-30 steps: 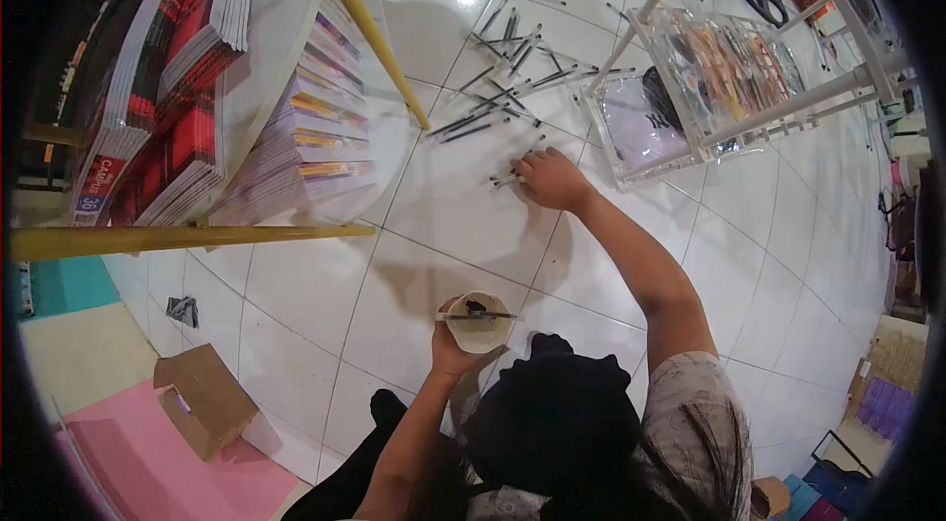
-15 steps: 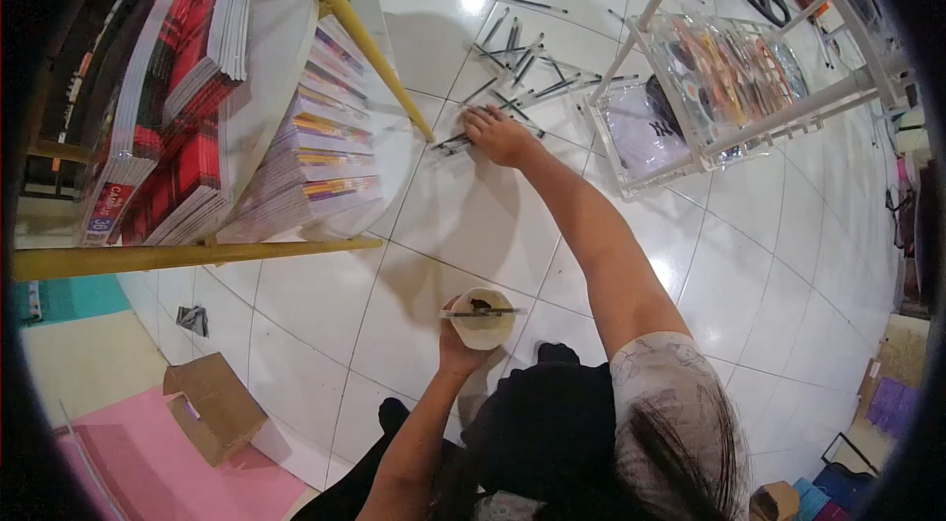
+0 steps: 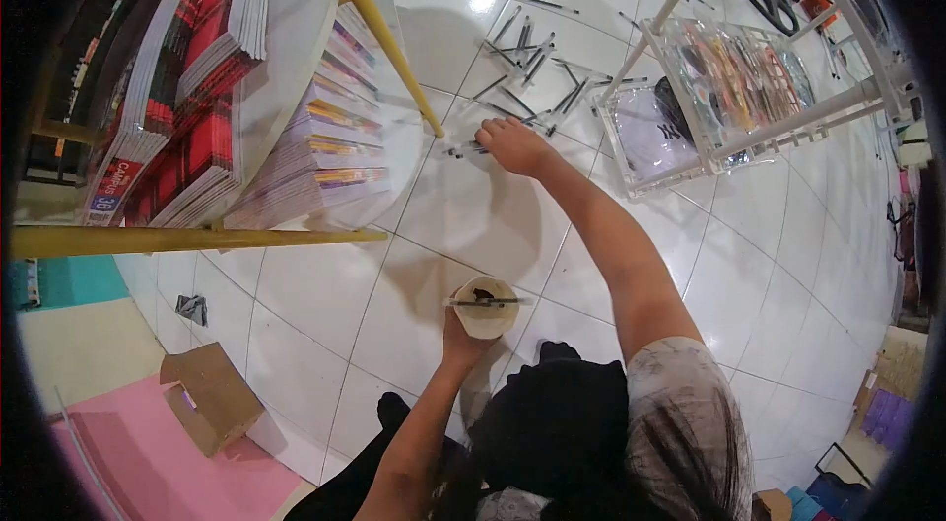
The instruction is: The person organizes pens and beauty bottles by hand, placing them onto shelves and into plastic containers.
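My left hand (image 3: 461, 344) is wrapped round a pale cup-like container (image 3: 485, 322), held upright above the floor near my knees. A pen (image 3: 503, 301) lies across its open top, and a dark patch shows inside. My right hand (image 3: 514, 146) is stretched forward, low over the tiles. Its fingers are curled over the ends of a few pens (image 3: 461, 149) that stick out to the left; the fingertips themselves are hidden. Many loose clear pens with dark ends (image 3: 532, 53) lie scattered on the floor just beyond this hand.
On the left stands a yellow-framed shelf (image 3: 379, 38) stacked with red plaid notebooks (image 3: 197, 166) and purple-white packs (image 3: 335, 141). A white rack (image 3: 729, 161) with packaged goods is at the right. A cardboard box (image 3: 212, 403) and a grey scrap (image 3: 192, 309) lie lower left.
My right hand has gone from lying flat with spread fingers on the pens to curled fingers, slightly further right. My left hand still holds the container. The view has shifted a little.
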Motion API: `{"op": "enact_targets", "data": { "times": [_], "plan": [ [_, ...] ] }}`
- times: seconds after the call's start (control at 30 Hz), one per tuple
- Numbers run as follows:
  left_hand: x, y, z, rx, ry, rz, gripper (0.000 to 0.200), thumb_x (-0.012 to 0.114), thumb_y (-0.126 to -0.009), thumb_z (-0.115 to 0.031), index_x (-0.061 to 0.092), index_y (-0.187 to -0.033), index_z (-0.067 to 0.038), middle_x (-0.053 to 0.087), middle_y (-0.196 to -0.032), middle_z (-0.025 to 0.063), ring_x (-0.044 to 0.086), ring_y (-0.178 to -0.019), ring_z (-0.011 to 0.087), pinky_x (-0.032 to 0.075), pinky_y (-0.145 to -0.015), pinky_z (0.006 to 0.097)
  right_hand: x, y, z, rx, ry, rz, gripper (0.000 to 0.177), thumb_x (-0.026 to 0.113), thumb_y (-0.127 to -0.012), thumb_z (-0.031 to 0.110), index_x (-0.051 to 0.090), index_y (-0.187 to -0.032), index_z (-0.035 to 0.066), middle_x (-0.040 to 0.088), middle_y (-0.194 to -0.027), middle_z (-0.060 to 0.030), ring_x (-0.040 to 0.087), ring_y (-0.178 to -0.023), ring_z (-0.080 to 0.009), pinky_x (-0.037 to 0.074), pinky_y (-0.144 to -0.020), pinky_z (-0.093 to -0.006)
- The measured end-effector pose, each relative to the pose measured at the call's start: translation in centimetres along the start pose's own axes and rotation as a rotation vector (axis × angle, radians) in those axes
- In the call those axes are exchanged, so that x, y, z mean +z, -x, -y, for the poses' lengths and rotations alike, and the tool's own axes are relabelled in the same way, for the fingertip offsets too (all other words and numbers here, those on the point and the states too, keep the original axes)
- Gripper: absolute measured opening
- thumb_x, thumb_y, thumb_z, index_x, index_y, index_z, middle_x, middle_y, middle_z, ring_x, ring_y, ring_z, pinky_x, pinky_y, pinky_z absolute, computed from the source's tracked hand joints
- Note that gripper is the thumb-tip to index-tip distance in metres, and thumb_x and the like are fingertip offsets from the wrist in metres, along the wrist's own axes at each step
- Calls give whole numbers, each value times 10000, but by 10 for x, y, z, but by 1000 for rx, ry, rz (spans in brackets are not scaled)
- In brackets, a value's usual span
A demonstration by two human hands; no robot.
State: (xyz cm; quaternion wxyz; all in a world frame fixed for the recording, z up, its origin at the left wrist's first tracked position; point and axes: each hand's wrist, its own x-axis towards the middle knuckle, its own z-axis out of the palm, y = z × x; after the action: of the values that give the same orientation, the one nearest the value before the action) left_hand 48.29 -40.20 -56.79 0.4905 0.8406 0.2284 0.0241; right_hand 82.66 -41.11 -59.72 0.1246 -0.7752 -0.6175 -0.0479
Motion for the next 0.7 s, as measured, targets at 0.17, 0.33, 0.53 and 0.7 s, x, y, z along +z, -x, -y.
{"op": "enact_targets", "data": {
  "times": [0.17, 0.33, 0.53, 0.7],
  "plan": [
    [12, -15, 20, 20, 241, -180, 1000, 791, -661, -132, 140, -1409, -5, 358, -1368, 201, 372, -1289, 316, 258, -1101, 411, -97, 17, 42, 452, -865, -385, 86, 513, -891, 75, 481, -966, 48, 535, -896, -78, 550, -829, -201, 437, -712, -334],
    [2, 17, 0, 182, -11, -453, 945, 678, -798, -213, 15, -1438, -3, 119, -1480, 225, 116, -1399, 335, 126, -1139, 428, -176, 45, 65, 504, -2254, -616, 86, 506, -958, 148, 481, -985, 71, 480, -824, -32, 490, -757, -134, 439, -679, -311],
    [-27, -19, -71, 390, 32, -462, 682, 535, -898, -312, 193, -1432, -60, 268, -1399, 233, 347, -1284, 334, 346, -1014, 407, -177, 61, 90, 478, -2545, -543, 117, 537, -940, 155, 507, -1022, 77, 524, -934, -56, 552, -846, -175, 499, -779, -351],
    [-50, -45, -137, 203, 751, -167, 422, 467, -967, -209, 405, -1324, 8, 540, -1142, 157, 556, -816, 156, 454, -747, 275, -171, 67, 108, 584, -2435, -493, 131, 531, -941, 165, 525, -1030, 69, 556, -1069, -105, 570, -1035, -243, 508, -871, -440]
  ]
}}
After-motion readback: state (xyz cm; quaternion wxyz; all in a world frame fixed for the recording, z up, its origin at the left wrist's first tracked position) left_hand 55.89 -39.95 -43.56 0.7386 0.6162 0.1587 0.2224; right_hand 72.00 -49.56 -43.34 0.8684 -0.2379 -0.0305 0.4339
